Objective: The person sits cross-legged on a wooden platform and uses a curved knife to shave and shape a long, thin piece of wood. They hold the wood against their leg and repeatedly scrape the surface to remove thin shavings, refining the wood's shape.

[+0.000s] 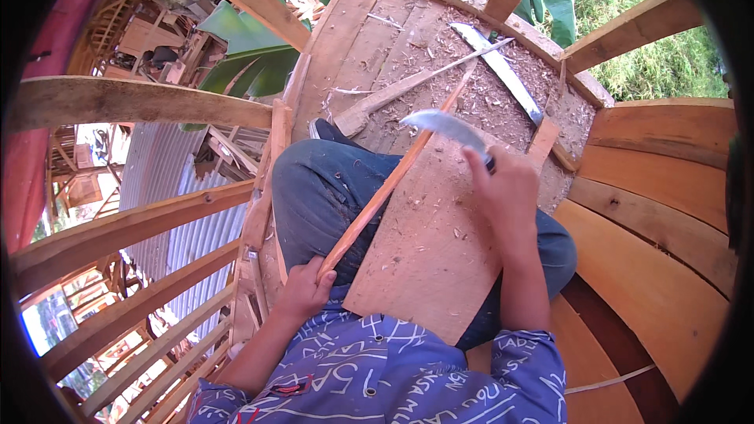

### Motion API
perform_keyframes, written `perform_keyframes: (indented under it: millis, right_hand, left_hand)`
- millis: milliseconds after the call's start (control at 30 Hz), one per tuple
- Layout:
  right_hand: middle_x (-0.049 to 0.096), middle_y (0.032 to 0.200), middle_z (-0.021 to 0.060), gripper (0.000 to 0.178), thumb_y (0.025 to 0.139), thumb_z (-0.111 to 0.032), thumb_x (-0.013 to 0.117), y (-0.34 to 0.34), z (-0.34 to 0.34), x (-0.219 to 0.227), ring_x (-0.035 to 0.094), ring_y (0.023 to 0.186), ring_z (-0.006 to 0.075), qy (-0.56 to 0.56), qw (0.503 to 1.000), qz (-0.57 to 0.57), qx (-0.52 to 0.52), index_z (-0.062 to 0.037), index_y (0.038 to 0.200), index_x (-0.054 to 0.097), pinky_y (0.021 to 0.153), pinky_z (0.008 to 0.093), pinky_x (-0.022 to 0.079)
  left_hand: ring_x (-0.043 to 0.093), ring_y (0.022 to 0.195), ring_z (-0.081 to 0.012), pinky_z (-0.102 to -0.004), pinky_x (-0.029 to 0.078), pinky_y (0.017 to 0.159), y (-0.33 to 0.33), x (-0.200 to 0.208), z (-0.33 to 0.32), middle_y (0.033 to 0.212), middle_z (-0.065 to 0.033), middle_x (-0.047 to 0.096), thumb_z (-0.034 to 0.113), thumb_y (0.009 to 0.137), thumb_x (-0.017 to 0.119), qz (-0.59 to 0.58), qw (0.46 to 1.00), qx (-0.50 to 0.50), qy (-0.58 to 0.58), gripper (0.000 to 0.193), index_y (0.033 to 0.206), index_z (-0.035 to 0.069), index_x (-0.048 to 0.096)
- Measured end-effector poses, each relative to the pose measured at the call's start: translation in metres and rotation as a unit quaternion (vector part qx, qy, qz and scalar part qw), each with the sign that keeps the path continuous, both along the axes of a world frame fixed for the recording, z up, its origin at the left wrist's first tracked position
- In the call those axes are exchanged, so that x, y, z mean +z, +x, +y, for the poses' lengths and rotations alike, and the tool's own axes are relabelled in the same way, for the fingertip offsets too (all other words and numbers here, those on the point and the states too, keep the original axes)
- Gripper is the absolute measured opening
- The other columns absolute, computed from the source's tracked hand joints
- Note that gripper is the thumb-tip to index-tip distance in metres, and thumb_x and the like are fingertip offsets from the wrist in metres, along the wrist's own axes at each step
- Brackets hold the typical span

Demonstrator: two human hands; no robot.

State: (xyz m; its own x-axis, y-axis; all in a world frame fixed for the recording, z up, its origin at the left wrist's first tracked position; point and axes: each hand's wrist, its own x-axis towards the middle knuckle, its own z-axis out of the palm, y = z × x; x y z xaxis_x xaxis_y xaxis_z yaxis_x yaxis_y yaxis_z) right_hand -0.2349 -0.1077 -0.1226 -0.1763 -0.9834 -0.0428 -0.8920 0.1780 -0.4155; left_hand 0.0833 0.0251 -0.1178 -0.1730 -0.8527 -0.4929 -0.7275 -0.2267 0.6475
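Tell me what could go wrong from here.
The curved grey metal knife in the bare right hand might slip along the long reddish-brown wooden stick toward the bare left hand gripping its near end, or catch the blue-trousered left leg.

The long silver metal blade lying uncovered among pale wood shavings could cut anyone reaching there.
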Motion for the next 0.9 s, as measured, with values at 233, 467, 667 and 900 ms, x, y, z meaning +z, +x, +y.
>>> perform_keyframes:
  millis: [233, 467, 667, 900]
  right_hand:
    - [0.058, 0.060, 0.0199, 0.053, 0.088, -0.050, 0.056, -0.054, 0.000, 0.011, 0.060, 0.060, 0.0381, -0.026, 0.991, -0.055, -0.122, 0.0007, 0.075, 0.064, 0.055, 0.0454, 0.044]
    - [0.058, 0.062, 0.0218, 0.055, 0.087, -0.051, 0.056, -0.036, -0.014, -0.002, 0.060, 0.062, 0.0395, 0.002, 0.991, -0.036, -0.126, 0.0023, 0.075, 0.065, 0.059, 0.0448, 0.044]
    - [0.056, 0.063, 0.0226, 0.055, 0.089, -0.048, 0.054, -0.079, -0.006, 0.003, 0.057, 0.063, 0.0345, -0.048, 0.979, -0.099, -0.170, 0.0058, 0.084, 0.064, 0.060, 0.0406, 0.044]
    - [0.035, 0.053, 0.0041, 0.053, 0.095, -0.038, 0.052, -0.077, -0.001, -0.017, 0.034, 0.054, 0.0126, -0.074, 0.972, -0.185, -0.124, 0.0057, 0.066, 0.052, 0.048, 0.0363, 0.028]
  left_hand:
    - [0.056, 0.064, -0.0463, -0.0480, 0.043, 0.055, 0.005, -0.006, 0.005, 0.062, -0.0255, 0.053, 0.032, 0.088, 0.055, -0.014, 0.999, -0.022, -0.023, 0.034, 0.085, -0.002, 0.052]
    - [0.056, 0.064, -0.0471, -0.0493, 0.042, 0.055, 0.000, -0.006, 0.007, 0.063, -0.0261, 0.053, 0.031, 0.087, 0.055, -0.022, 0.999, -0.003, -0.032, 0.033, 0.084, -0.001, 0.052]
    - [0.056, 0.064, -0.0465, -0.0502, 0.042, 0.056, -0.008, -0.005, 0.003, 0.062, -0.0257, 0.053, 0.029, 0.087, 0.056, -0.020, 0.998, -0.012, -0.063, 0.030, 0.084, 0.000, 0.051]
    - [0.057, 0.061, -0.0438, -0.0494, 0.043, 0.055, 0.002, -0.006, 0.013, 0.060, -0.0226, 0.054, 0.033, 0.090, 0.054, -0.018, 0.997, -0.002, -0.070, 0.032, 0.088, 0.001, 0.052]
